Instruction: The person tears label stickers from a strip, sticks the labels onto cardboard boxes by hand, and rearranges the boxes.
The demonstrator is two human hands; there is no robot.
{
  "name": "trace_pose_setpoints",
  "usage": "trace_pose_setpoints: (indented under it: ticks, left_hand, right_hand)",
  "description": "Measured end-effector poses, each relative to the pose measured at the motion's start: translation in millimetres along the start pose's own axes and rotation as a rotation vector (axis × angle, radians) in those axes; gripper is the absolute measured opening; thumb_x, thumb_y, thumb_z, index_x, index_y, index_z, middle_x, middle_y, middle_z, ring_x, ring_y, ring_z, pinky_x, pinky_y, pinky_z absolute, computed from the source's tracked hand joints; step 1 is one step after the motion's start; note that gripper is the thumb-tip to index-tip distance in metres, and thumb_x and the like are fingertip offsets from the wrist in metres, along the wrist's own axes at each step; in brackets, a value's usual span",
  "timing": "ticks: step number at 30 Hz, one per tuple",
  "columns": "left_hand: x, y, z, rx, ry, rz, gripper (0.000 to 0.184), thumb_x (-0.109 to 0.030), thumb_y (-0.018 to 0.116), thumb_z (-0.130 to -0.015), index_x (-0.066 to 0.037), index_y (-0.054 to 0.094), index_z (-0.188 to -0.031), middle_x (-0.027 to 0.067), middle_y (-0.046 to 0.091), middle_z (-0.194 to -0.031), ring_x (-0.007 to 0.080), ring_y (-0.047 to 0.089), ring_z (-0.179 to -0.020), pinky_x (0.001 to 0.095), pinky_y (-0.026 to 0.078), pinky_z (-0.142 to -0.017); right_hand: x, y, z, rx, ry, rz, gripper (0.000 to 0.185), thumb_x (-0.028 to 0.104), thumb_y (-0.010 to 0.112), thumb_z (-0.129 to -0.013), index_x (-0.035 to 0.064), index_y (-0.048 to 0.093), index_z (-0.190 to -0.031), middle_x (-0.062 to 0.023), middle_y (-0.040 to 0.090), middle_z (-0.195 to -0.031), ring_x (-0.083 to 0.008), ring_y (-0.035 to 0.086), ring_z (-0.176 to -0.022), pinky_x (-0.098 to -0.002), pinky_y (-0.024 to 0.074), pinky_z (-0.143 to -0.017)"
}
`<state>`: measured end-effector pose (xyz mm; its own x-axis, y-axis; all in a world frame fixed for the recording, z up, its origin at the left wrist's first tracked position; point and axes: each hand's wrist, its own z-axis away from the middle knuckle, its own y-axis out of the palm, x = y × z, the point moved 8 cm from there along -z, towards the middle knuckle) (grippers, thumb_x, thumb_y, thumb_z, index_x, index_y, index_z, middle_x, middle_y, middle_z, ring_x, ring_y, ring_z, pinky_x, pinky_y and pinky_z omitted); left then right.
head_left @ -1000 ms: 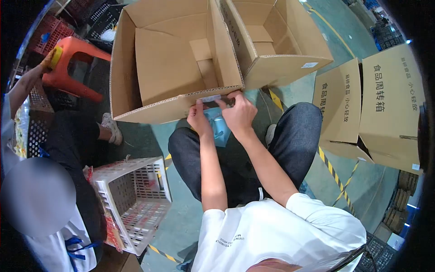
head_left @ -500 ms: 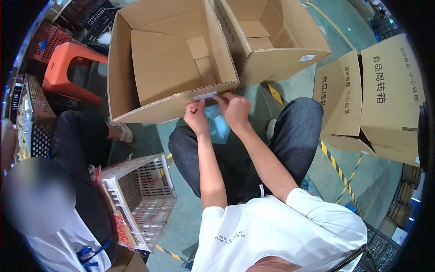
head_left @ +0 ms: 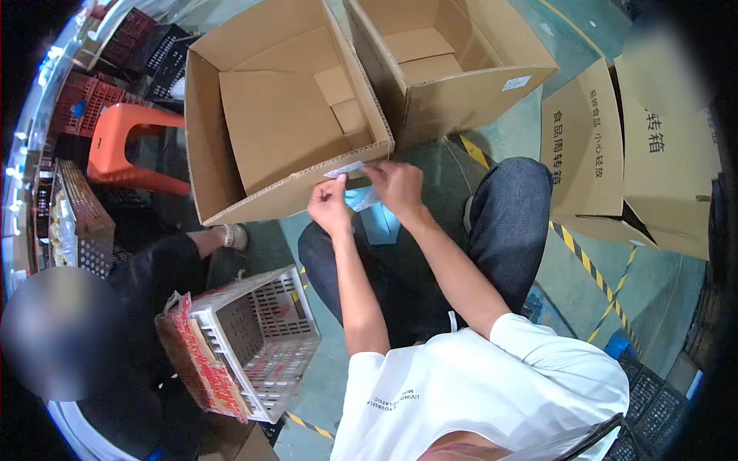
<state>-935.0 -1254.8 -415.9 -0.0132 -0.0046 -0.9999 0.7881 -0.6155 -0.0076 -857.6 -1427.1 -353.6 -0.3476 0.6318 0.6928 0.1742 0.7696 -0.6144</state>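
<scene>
A white label (head_left: pixel 344 170) lies at the upper edge of the near wall of an open cardboard box (head_left: pixel 284 131). My left hand (head_left: pixel 330 205) pinches at the label's lower side, thumb and forefinger together. At the label's right end is my right hand (head_left: pixel 398 187), its fingers closed on that end; the exact grip is partly hidden. Below the right fingers shows a crinkled, see-through piece, too small to name. Under both hands, between my knees, is a light blue sheet or surface (head_left: pixel 379 224).
A second open box (head_left: pixel 461 107) with a white label stands alongside. More printed cartons (head_left: pixel 582 146) are at right. To the left are a white plastic crate (head_left: pixel 280 338), an orange stool (head_left: pixel 115 146) and a seated person (head_left: pixel 154 276). Striped tape (head_left: pixel 584 261) marks the floor.
The view has shifted slightly, so the crate and stool appear farther right. My left fingers sit a little lower against the label, which shows more plainly. Both hands stay at the box edge.
</scene>
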Motion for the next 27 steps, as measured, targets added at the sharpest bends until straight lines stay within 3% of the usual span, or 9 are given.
trace_pose_setpoints:
  ticks: [5,11,15,20,22,23,24,25,27]
  left_hand:
    - [-29,6,-2,-0.026,0.023,-0.119,0.023,-0.016,0.069,-0.081,0.001,0.062,-0.067,0.0030,0.061,-0.061,0.0058,0.051,-0.056,0.0198,0.040,-0.054]
    - [-60,-16,19,0.006,-0.053,-0.194,0.037,-0.023,0.061,-0.088,-0.002,0.055,-0.058,-0.0018,0.051,-0.056,0.0059,0.042,-0.056,0.0231,0.033,-0.052]
    - [-132,34,71,0.551,-0.275,-0.225,0.028,-0.018,0.059,-0.087,-0.004,0.056,-0.062,0.0007,0.052,-0.055,0.0068,0.044,-0.049,0.0209,0.031,-0.045]
    - [-212,160,112,1.062,-0.625,-0.131,0.009,-0.006,0.067,-0.078,0.001,0.062,-0.080,0.0014,0.057,-0.064,0.0082,0.052,-0.051,0.0208,0.041,-0.049]
    - [-212,200,105,0.988,-0.374,-0.496,0.019,-0.009,0.073,-0.074,-0.001,0.062,-0.087,-0.0022,0.055,-0.064,0.0055,0.053,-0.060,0.0210,0.042,-0.053]
    - [-220,230,95,0.907,-0.253,-0.575,0.026,-0.011,0.075,-0.070,-0.003,0.062,-0.090,0.0004,0.057,-0.064,0.0121,0.056,-0.062,0.0263,0.044,-0.057]
    - [-241,262,85,0.821,0.126,-0.838,0.038,-0.014,0.076,-0.066,-0.005,0.060,-0.099,0.0077,0.061,-0.076,0.0236,0.061,-0.067,0.0343,0.047,-0.062]
    - [-229,289,76,0.748,0.354,-0.979,0.056,-0.020,0.075,-0.065,-0.009,0.052,-0.114,0.0126,0.059,-0.100,0.0331,0.062,-0.077,0.0413,0.049,-0.069]
    - [-220,351,64,0.869,0.141,-1.464,0.071,-0.035,0.073,-0.070,-0.009,0.040,-0.127,0.0173,0.046,-0.120,0.0340,0.063,-0.086,0.0410,0.052,-0.071]
  right_hand:
    - [12,4,-9,0.005,0.029,0.019,0.042,0.046,0.071,-0.070,0.0066,0.064,-0.058,-0.0146,0.056,-0.053,-0.0320,0.058,-0.050,-0.0400,0.0437,-0.044]
    - [-1,-28,2,0.161,0.157,-0.065,0.042,0.035,0.060,-0.084,0.0052,0.063,-0.054,-0.0161,0.055,-0.053,-0.0327,0.055,-0.047,-0.0413,0.0405,-0.044]
    - [16,-101,3,0.298,0.239,-0.455,0.042,0.027,0.063,-0.082,0.0037,0.053,-0.048,-0.0175,0.048,-0.049,-0.0303,0.051,-0.042,-0.0389,0.0367,-0.043]
    - [-11,-207,-36,0.400,0.389,-0.357,0.035,0.026,0.064,-0.079,0.0029,0.056,-0.054,-0.0188,0.050,-0.053,-0.0360,0.053,-0.050,-0.0404,0.0382,-0.045]
    - [-28,-246,-42,0.369,0.550,-0.244,0.029,0.024,0.064,-0.078,0.0025,0.060,-0.059,-0.0178,0.054,-0.055,-0.0342,0.055,-0.051,-0.0383,0.0406,-0.046]
    - [-31,-269,-50,0.366,0.615,-0.225,0.027,0.023,0.064,-0.078,0.0022,0.061,-0.060,-0.0172,0.055,-0.055,-0.0325,0.057,-0.051,-0.0375,0.0416,-0.047]
    - [-33,-289,-56,0.370,0.674,-0.206,0.025,0.022,0.064,-0.078,0.0020,0.062,-0.062,-0.0165,0.057,-0.056,-0.0308,0.058,-0.051,-0.0367,0.0426,-0.048]
    - [-29,-310,-64,0.341,0.686,-0.226,0.024,0.022,0.064,-0.077,0.0018,0.063,-0.064,-0.0160,0.057,-0.057,-0.0295,0.059,-0.051,-0.0363,0.0428,-0.048]
    - [-16,-346,-87,0.344,0.707,-0.227,0.020,0.020,0.064,-0.076,0.0011,0.064,-0.068,-0.0152,0.059,-0.059,-0.0263,0.060,-0.052,-0.0345,0.0432,-0.049]
